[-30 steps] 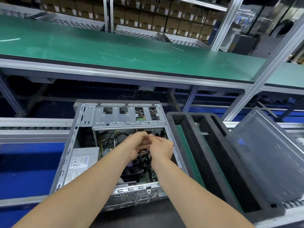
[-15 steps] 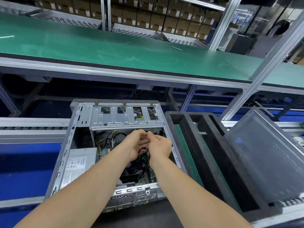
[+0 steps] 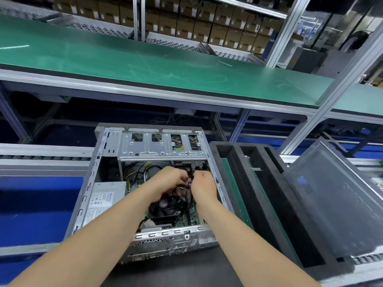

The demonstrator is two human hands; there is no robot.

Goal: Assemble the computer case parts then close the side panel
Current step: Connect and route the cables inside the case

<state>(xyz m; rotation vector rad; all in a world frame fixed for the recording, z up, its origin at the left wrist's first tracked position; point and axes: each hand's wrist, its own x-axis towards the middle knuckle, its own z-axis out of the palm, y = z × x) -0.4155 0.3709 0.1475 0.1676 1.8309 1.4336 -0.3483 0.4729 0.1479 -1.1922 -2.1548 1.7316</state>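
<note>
Computer case (image 3: 88,193) laid open-side up on counter (image 3: 170,272), near centre, long axis run near to far. CPU fan (image 3: 165,206) seen just near of hands. Left hand (image 3: 165,183) and right hand (image 3: 202,188) met inside case, right of middle, equally close to work. Dark cable bundle (image 3: 189,181) held between them, fingers of both curled and clamped on it. Drive cage (image 3: 161,149) just beyond; plug-in point judged there. Side panel (image 3: 331,204) leant well apart, right.

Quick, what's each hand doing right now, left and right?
Left hand: fingers curled, gripping the dark cable bundle inside the computer case.
Right hand: pinching the same cable bundle from the other side.
</note>
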